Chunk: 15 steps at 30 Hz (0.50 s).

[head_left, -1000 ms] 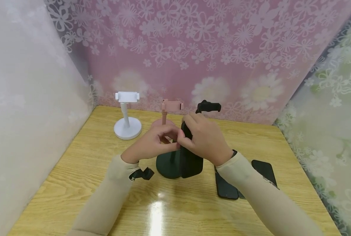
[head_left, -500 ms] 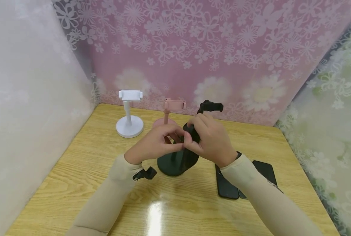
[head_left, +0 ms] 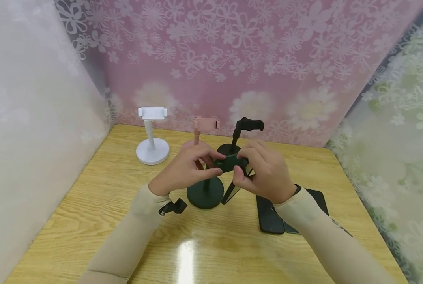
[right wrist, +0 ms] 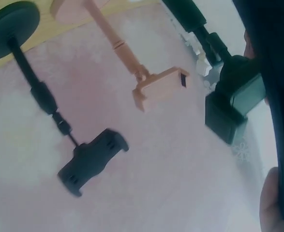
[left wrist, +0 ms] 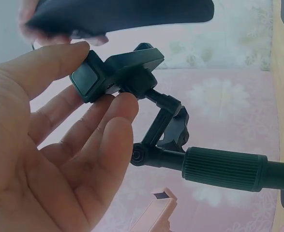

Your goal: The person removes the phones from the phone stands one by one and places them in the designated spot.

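Observation:
A dark green phone stand stands upright on the table, its round base [head_left: 205,193] below my hands and its clamp [head_left: 229,163] up between them. My left hand [head_left: 190,167] pinches one end of that clamp between thumb and fingers, plain in the left wrist view, where the hinged neck [left wrist: 161,121] also shows. A dark phone [head_left: 231,192] is held tilted in my right hand [head_left: 266,169], mostly hidden behind the fingers in the head view. The left wrist view has the phone [left wrist: 127,17] just above the clamp, with a gap between them.
A white phone stand [head_left: 152,152], a pink one [head_left: 207,124] and a black one [head_left: 234,136] line the back of the table. More dark phones [head_left: 270,217] lie at the right, partly under the right sleeve. Flowered cloth [head_left: 215,59] hangs behind.
The phone was broad and upright beside the stand; it has been turned and tilted, uncovering the green clamp. My right hand has shifted slightly right. My left hand stays at the clamp.

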Available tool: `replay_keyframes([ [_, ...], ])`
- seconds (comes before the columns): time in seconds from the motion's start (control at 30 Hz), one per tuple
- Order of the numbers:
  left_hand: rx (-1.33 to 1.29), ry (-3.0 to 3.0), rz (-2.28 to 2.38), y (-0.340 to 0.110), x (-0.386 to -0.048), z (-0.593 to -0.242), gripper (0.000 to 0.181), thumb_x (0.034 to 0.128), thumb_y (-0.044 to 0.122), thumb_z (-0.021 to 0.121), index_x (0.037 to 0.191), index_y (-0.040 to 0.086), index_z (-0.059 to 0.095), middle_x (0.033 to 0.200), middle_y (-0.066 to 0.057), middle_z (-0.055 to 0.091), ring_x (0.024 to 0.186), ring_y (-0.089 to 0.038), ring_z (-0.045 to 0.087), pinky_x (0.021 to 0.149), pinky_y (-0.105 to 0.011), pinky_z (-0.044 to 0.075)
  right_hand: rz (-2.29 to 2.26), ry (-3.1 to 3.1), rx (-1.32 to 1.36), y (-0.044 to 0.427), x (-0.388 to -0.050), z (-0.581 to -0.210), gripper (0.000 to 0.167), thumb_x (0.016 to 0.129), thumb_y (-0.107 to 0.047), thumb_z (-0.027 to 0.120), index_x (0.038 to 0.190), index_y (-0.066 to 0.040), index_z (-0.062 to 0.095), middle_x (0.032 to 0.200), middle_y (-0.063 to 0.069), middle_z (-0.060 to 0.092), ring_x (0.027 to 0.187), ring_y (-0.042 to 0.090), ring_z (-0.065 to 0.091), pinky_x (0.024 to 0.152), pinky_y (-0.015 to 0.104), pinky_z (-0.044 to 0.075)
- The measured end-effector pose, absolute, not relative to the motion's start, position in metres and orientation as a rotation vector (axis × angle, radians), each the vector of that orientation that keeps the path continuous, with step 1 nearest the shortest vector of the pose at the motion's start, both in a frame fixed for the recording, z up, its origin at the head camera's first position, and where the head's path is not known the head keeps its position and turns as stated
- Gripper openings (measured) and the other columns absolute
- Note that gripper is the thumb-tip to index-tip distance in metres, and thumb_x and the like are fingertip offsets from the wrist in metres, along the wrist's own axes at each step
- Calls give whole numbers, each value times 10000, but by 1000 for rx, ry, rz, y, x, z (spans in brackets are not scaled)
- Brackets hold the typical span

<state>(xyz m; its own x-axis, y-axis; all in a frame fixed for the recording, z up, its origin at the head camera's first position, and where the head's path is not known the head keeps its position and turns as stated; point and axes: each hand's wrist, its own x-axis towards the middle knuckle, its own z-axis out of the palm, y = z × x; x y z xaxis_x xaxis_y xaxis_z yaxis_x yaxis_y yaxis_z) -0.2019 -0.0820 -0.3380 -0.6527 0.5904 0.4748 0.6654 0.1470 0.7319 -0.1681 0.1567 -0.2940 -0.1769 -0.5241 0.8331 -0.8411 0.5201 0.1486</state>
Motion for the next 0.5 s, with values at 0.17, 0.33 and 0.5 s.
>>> replay_keyframes([
  [0.17,-1247,-2349,-1562,-83,-202,-337,326,931,228,806,1243,173,730,1026,45,684,818,-80,682,668,-312,583,446,-1793,1085,172,-159,-299,305,1003,-265,488,880,-12,605,757,95,597,580,186,475,440,327,391],
  [0.33,-1241,-2339,-1563,-83,-200,-337,333,926,207,811,1248,166,733,1053,35,676,819,-83,685,660,-318,581,432,-1828,1071,186,-154,-312,311,993,-277,496,863,-23,618,757,94,626,609,223,537,474,370,461],
  [0.5,-1246,-2348,-1575,-82,-200,-338,333,932,213,805,1254,172,730,1060,42,678,823,-84,684,667,-318,580,412,-2005,1039,197,-152,-338,309,985,-296,458,880,-52,616,789,63,614,635,189,538,507,363,493],
])
